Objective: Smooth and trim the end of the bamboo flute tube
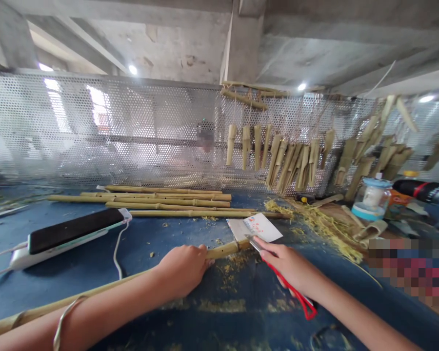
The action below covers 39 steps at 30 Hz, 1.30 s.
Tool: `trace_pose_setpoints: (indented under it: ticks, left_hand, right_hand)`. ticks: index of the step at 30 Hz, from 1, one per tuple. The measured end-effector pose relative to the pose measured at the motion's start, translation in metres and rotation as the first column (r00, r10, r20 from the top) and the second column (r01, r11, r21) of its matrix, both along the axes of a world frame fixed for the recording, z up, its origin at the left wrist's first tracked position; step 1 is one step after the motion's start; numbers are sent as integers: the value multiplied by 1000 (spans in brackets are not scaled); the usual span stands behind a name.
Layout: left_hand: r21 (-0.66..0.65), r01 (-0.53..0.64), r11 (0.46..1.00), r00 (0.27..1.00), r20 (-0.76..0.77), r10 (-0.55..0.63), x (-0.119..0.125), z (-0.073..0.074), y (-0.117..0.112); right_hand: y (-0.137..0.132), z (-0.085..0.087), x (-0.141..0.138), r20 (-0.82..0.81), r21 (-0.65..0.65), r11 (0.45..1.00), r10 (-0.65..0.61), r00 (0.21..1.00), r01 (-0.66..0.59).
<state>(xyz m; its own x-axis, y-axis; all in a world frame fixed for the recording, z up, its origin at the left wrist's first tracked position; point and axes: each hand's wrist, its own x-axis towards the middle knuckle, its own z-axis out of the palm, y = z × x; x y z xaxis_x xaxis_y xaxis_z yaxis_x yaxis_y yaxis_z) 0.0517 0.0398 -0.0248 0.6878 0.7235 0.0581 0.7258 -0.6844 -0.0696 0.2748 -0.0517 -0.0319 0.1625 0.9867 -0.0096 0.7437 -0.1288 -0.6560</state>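
My left hand point(186, 269) is wrapped round a long bamboo pole point(225, 250), which runs from the lower left edge under my forearm. Close to the pole's right end, my right hand point(290, 265) grips a slim silver knife point(255, 243) with a red cord loop point(306, 308) hanging from it. The knife's tip meets the pole's end; whether it is cutting in I cannot tell. Just behind that end lies a white printed paper point(267, 227). Fine shavings point(231, 273) are scattered on the blue tabletop point(149, 312) below the pole.
Several bamboo poles point(175, 197) lie along the back. A black phone on a white power bank point(69, 234), with cables, rests at left. Stringy shavings point(327, 226), a clear jar point(371, 200) and a drill point(420, 191) crowd the right. Split bamboo pieces point(274, 156) hang from perforated mesh.
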Motion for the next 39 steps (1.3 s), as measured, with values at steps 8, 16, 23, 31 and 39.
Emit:
trace_pose_setpoints:
  ticks: [8,16,23,31,39]
  left_hand:
    - [15,-7,1000,1000,-8,7,0,4,-4]
    - [25,-1,1000,1000,-7,1,0,2,-3]
    - [1,-36,999,999,3,36,0,1,-5]
    - [46,-24,999,1000,0,24,1,-1,-4]
    - [134,67,989,997,-38,-63,5,-1,-15]
  right_hand:
    - [3,-5,1,-26,4,1000,9,1000,-9]
    - [2,-4,0,-13,44,999,-21,1000,21]
    - [4,-5,0,-309,-79,996,24,951,-51]
    - [9,0,13,-731,-27,991,70,679,-131]
    - [15,-4,9,-563,207,972,23,826,114]
